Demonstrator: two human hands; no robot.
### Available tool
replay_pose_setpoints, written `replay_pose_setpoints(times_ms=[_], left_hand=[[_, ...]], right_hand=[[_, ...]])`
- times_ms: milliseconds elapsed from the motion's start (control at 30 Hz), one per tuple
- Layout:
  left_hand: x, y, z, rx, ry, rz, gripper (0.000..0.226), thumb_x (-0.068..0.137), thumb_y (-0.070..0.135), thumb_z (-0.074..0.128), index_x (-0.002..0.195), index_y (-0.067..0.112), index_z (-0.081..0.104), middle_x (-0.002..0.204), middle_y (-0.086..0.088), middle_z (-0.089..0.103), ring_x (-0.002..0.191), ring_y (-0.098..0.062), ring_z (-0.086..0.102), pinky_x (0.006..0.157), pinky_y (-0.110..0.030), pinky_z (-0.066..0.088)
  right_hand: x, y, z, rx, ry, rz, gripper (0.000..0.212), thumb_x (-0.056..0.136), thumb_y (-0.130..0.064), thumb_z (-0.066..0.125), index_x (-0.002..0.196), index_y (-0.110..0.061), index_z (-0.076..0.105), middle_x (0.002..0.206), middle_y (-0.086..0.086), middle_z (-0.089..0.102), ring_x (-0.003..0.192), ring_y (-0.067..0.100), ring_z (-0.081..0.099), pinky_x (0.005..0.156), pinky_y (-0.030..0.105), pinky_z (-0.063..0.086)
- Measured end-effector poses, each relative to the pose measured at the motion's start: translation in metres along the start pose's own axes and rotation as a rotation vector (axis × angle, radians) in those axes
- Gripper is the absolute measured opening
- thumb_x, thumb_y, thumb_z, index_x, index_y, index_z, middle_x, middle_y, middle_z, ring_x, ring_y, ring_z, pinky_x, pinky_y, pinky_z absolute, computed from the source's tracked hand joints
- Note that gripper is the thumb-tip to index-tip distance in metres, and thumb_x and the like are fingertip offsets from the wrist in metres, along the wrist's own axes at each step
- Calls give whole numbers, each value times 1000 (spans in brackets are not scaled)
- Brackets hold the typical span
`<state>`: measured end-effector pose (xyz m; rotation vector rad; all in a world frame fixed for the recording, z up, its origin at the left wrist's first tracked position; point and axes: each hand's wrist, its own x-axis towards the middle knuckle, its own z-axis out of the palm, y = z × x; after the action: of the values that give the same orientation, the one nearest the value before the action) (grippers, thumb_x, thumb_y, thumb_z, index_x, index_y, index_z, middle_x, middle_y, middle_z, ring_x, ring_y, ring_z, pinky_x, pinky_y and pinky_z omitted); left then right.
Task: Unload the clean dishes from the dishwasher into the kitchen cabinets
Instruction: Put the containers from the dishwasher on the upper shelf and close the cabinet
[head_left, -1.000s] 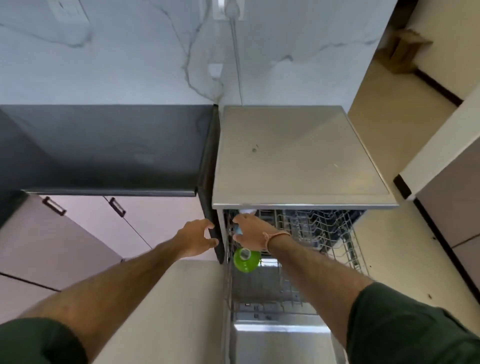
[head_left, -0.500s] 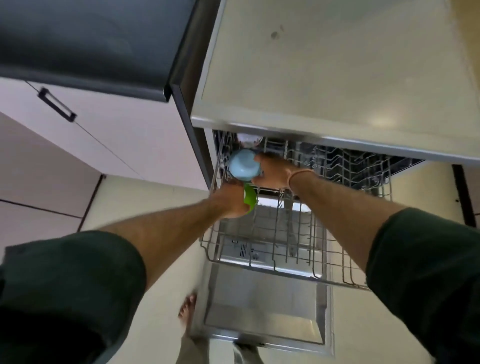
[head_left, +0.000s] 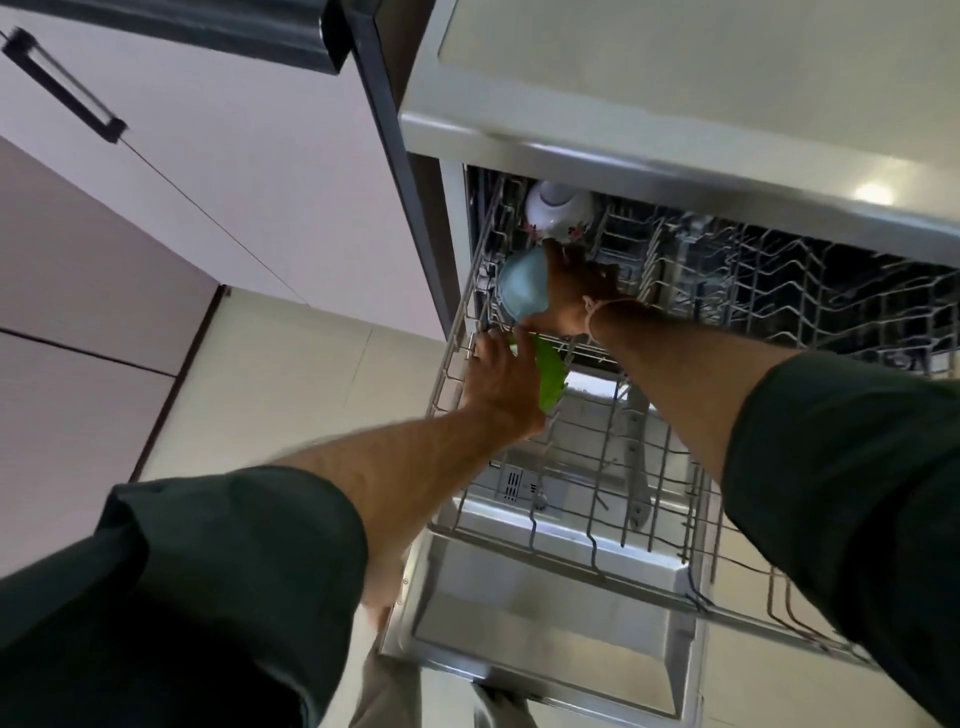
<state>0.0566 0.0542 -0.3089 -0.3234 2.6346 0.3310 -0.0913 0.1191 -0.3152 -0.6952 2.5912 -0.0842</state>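
Note:
The dishwasher's upper wire rack (head_left: 597, 499) is pulled out over the open door (head_left: 545, 649). At the rack's left side my right hand (head_left: 574, 291) wraps around a light blue cup (head_left: 522, 285) lying on its side. Just below, my left hand (head_left: 501, 382) closes over a green cup (head_left: 550, 371), which it mostly hides. A white flowered bowl (head_left: 558, 213) sits upside down behind the blue cup, under the dishwasher's top edge.
Pale pink lower cabinets (head_left: 208, 156) with a black handle (head_left: 62, 85) stand left of the dishwasher, under a dark countertop (head_left: 234, 31). The dishwasher's steel top (head_left: 675, 78) overhangs the rack. My feet show on the beige floor below the door.
The view has dropped and closed in on the rack. My left hand moved from the cabinet edge onto the green cup; my right hand stays around the blue cup.

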Motion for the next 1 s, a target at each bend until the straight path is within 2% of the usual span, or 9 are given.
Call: replay_pose_setpoints(times_ms=[100, 267, 367, 533, 667, 767, 833, 900, 1000], left_hand=[[-1, 4, 4, 30, 25, -35, 126, 69, 47, 82, 154, 3, 1, 148, -23, 29, 138, -38, 23, 110, -43, 35], [-6, 3, 1, 26, 48, -6, 125, 63, 48, 86, 152, 4, 11, 145, -21, 32, 134, -35, 29, 107, -45, 43], [-16, 2, -7, -69, 23, -8, 127, 58, 44, 91, 153, 8, 14, 145, -20, 30, 134, -35, 33, 105, -48, 46], [-39, 6, -20, -51, 6, 36, 122, 57, 53, 88, 152, 13, 23, 152, -17, 28, 136, -35, 32, 105, -47, 46], [-65, 20, -37, -109, 21, 47, 123, 58, 51, 88, 152, 17, 17, 154, -15, 23, 140, -38, 28, 107, -52, 43], [-86, 22, -58, -164, 57, 54, 122, 54, 48, 91, 149, 21, 19, 148, -15, 28, 136, -39, 32, 105, -53, 44], [-102, 17, -75, -183, 74, 83, 130, 52, 48, 91, 152, 24, 10, 148, -18, 28, 137, -42, 29, 109, -54, 40], [-121, 6, -95, -211, 92, 113, 137, 50, 48, 92, 152, 30, 2, 147, -18, 27, 137, -43, 29, 109, -53, 41], [-154, -17, -127, -233, 91, 115, 127, 52, 47, 92, 148, 31, 11, 140, -13, 29, 129, -37, 35, 101, -47, 48]], right_hand=[[4, 0, 9, 11, 35, -1, 125, 65, -61, 78, 154, -16, 2, 153, 24, 23, 136, 45, 31, 110, 58, 25], [2, 1, -3, 80, 81, -30, 121, 51, -59, 85, 146, -25, 16, 147, 25, 30, 126, 47, 43, 101, 56, 39], [-5, 1, -17, 157, 88, -58, 119, 46, -52, 89, 141, -31, 22, 143, 22, 32, 121, 47, 46, 96, 53, 46], [-27, -2, -40, 170, 83, -92, 115, 48, -48, 89, 143, -34, 25, 144, 16, 27, 129, 43, 35, 104, 50, 41], [-56, -5, -60, 141, 102, -71, 117, 53, -50, 88, 147, -28, 23, 143, 18, 30, 128, 40, 33, 105, 45, 38], [-81, -13, -76, 187, 105, -12, 115, 48, -56, 85, 143, -31, 26, 136, 15, 39, 119, 38, 41, 97, 44, 43], [-92, -21, -86, 218, 92, 28, 116, 41, -68, 77, 139, -37, 25, 129, 10, 45, 110, 34, 49, 90, 43, 49], [-109, -38, -106, 230, 72, 19, 107, 43, -75, 71, 135, -39, 29, 120, 2, 53, 102, 29, 57, 84, 40, 52], [-145, -65, -130, 312, 62, 32, 108, 54, -62, 81, 143, -22, 34, 135, 6, 49, 122, 31, 51, 103, 43, 43]])
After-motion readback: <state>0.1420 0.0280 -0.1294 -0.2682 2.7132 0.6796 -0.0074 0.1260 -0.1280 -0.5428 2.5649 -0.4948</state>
